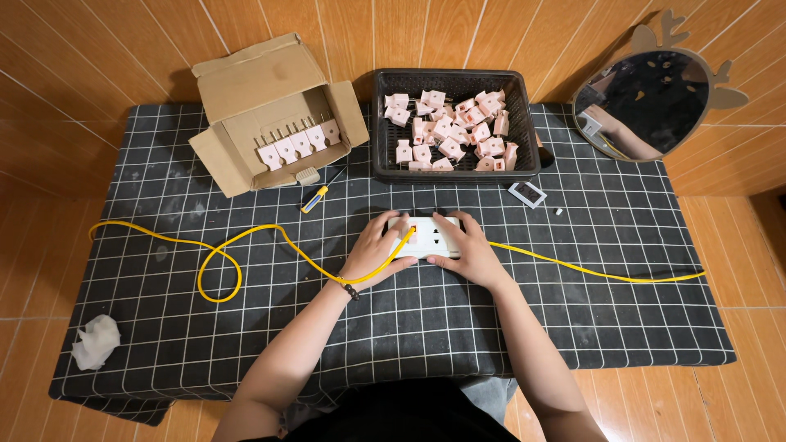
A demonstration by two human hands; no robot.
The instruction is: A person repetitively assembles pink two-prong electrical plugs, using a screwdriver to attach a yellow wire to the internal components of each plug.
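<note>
Your left hand [378,250] and right hand [467,250] both clasp white socket [426,236], just below basket [454,123]. Yellow cable [221,245] crosses left fingers. Step: steadying socket. Next likely needs firm hold.

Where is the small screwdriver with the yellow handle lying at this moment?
In the head view, the screwdriver lies on the checked cloth, left of centre, just below the open cardboard box and above the yellow cable.

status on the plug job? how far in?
Done, apparently: a row of pink plugs stands in the cardboard box. In hand: left hand and right hand hold the white socket strip, yellow cable at its left end. Left: the black basket holds many loose plugs.
</note>
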